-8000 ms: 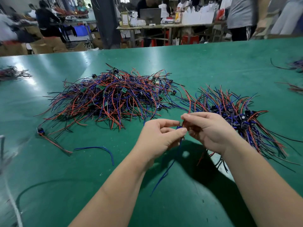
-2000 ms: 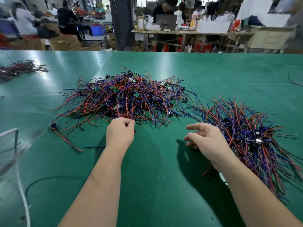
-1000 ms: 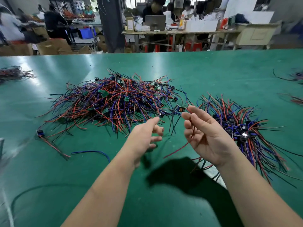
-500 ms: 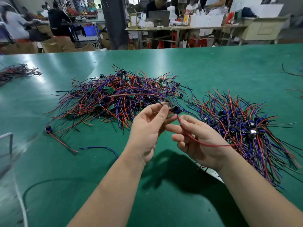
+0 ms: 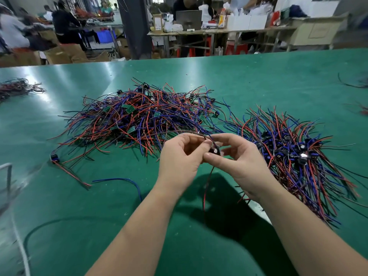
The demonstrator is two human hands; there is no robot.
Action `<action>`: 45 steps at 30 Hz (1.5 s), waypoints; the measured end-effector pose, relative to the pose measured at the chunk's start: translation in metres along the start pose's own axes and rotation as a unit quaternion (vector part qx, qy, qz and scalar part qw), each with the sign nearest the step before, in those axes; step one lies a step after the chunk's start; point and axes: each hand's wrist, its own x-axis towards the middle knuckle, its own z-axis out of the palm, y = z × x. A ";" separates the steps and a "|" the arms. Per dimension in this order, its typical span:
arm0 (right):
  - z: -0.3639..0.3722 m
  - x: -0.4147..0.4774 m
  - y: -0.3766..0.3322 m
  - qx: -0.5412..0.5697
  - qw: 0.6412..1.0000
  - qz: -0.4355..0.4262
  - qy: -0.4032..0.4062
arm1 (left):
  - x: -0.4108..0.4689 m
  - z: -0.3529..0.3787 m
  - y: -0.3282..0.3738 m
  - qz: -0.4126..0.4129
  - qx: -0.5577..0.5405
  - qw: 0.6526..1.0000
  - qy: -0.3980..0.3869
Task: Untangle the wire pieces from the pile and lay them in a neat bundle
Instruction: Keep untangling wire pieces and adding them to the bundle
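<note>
Pinching 1 wire piece (image 5: 207, 184) between left hand (image 5: 179, 158) and right hand (image 5: 243, 160), both grips closed around it, just in front of the pile (image 5: 139, 118). Probably handling light, limp, snag-prone; holding the black component (image 5: 214, 150) seeming safest.

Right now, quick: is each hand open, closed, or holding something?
Left hand: holding, fingers pinch the wire piece above the table.
Right hand: holding, thumb and fingers pinch the same wire piece by its small black part.

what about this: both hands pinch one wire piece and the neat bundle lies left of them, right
No: in the head view the neat bundle lies right of them. The left hand and right hand do pinch one wire piece.
</note>
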 end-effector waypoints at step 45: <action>-0.068 0.025 -0.010 0.202 0.922 0.220 0.246 | -0.023 0.010 0.007 -0.230 0.045 0.918 -0.321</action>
